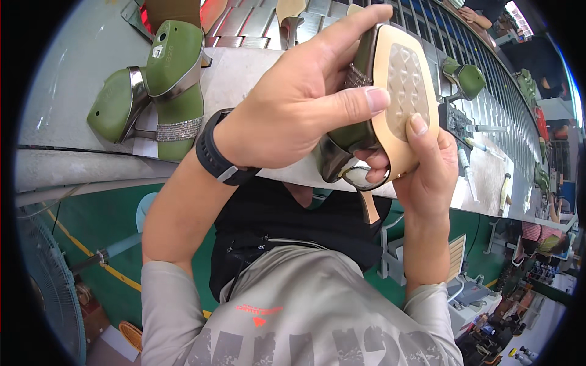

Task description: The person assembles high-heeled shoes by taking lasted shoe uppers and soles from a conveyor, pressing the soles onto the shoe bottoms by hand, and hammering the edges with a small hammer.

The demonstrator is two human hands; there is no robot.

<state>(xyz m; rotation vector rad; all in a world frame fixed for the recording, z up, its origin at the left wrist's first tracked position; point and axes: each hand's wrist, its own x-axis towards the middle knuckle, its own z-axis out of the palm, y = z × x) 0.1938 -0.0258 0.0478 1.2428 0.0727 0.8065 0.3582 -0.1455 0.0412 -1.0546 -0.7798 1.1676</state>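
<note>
A high-heeled shoe [403, 85] is between my hands above the workbench, its beige, patterned sole turned up to the right. Its slim heel [368, 207] points down. My left hand [281, 107], with a black watch on the wrist, grips the forepart from the left, thumb on the sole's edge and index finger stretched along the toe. From the right, my right hand [430, 158] clasps the shoe near the arch, thumb pressed on the sole and fingertips showing through the opening. A glittering strap [357, 76] shows beside my left thumb; the rest of the upper is partly hidden.
Green shoe lasts with metallic shoes [177, 61] lie on the bench at left. A slatted metal conveyor [244, 27] carries more shoes behind. Right of my hands are syringe-like tools [467, 174] and another green last [470, 81]. A fan [49, 293] stands lower left; another person's hand [470, 13] shows far right.
</note>
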